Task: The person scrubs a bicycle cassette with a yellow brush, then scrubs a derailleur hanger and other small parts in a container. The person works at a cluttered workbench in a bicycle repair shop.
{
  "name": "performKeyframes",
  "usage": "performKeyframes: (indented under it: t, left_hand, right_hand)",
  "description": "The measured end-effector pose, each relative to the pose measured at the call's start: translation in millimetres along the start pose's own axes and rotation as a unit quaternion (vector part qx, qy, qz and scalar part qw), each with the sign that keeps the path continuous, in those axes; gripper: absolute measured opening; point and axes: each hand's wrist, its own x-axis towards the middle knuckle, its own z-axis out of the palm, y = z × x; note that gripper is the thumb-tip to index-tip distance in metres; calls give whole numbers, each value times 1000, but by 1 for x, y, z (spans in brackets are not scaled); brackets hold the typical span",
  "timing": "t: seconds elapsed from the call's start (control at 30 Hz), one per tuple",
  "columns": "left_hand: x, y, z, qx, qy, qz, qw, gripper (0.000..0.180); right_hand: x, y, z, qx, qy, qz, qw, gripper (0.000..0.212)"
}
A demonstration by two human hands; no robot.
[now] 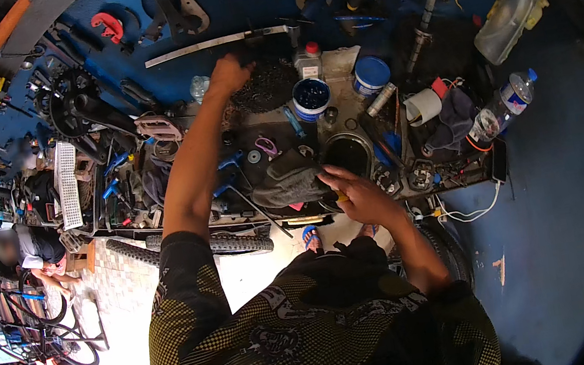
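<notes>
My left hand (229, 76) reaches to the far side of the workbench, beside a dark toothed bicycle cassette (265, 87). Its fingers are curled, and what they hold, if anything, is lost against the dark background. Closer to me, my right hand (364, 195) is closed on the right edge of a grey rag (294, 185). Something small and yellow (342, 196) shows at its fingers; I cannot tell what it is. Between the hands stands an open tub of dark grease (311, 97), with a red-capped bottle (308, 60) behind it.
A lidded blue-and-white tub (371, 74), a white paper roll (422, 107) and a plastic bottle (512, 101) stand to the right. Blue-handled tools (228, 161) lie left of the rag. A spray bottle (513, 13) hangs at upper right. Another person (40, 251) sits far left; a tyre (241, 242) lies below.
</notes>
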Motion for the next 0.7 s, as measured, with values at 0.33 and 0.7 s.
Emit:
performKeyframes:
  t: [0.33, 0.7]
  left_hand:
    - [-192, 45, 34, -200, -237, 207, 928, 119]
    - [-219, 28, 93, -322, 149, -34, 934, 30]
  right_hand:
    - [28, 2, -23, 11, 80, -22, 997, 69]
    - [33, 9, -35, 17, 50, 12, 999, 66]
